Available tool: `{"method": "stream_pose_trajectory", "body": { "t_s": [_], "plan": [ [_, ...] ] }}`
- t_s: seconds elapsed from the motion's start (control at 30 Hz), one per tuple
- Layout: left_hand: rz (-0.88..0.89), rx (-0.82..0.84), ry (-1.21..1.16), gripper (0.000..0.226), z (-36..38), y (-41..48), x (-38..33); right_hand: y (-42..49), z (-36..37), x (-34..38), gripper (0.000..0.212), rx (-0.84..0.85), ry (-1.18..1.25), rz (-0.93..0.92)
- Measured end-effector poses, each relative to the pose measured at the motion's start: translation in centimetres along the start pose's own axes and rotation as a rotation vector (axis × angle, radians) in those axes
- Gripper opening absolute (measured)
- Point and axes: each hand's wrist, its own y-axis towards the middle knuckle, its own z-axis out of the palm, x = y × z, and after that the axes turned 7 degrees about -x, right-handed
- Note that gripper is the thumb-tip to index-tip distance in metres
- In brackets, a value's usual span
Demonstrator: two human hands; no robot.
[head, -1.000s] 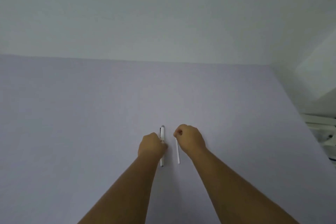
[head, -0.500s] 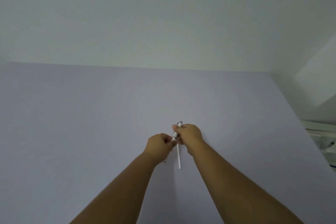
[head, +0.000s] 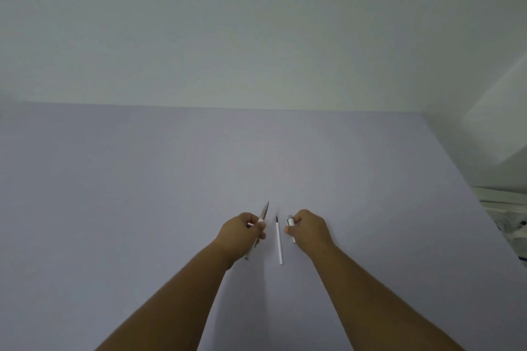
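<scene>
A white pen is in pieces on a pale lilac table [head: 142, 194]. My left hand [head: 242, 232] grips the pen's front barrel [head: 264, 211], whose grey pointed tip sticks up and away from me. My right hand [head: 309, 228] holds the pen's rear part [head: 290, 222], with its silver end showing above my fingers. Between my hands a thin white refill [head: 279, 242] with a dark tip lies flat on the table, pointing away from me; neither hand touches it.
A plain pale wall [head: 256, 37] rises behind the table's far edge. At the right, past the table's edge, there are white objects [head: 507, 208] that I cannot make out clearly.
One second ago the pen lay on the table under my left hand. Both hands then met on it. Now they have drawn apart, each with one part of the pen.
</scene>
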Motion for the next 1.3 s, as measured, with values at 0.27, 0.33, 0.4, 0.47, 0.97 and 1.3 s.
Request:
{"method": "stream_pose_trajectory", "body": {
  "t_s": [0.27,0.33,0.4,0.47,0.97,1.3],
  "plan": [
    [-0.026,0.005,-0.063,0.016,0.2,-0.6,0.0,-0.3,0.9,-0.6,0.025,-0.028,-0.067,-0.043],
    [-0.019,0.004,-0.048,0.015,0.2,-0.7,0.0,-0.3,1.0,-0.8,0.025,-0.024,-0.073,-0.042],
    [0.000,-0.008,-0.018,0.016,0.2,-0.8,0.1,-0.5,0.9,-0.8,0.028,-0.024,-0.069,-0.036],
    [0.036,-0.022,0.034,0.016,0.2,-0.9,0.2,-0.8,0.5,-0.3,0.030,-0.072,-0.035,-0.042],
    [0.192,-0.065,0.030,0.028,-0.2,-2.3,-2.3,-2.4,-2.7,5.3,0.011,0.230,0.802,-0.041],
    [0.244,-0.072,0.151,0.029,-1.2,-3.0,-3.2,-2.6,-4.0,5.2,0.007,0.311,0.880,-0.002]
  ]
}}
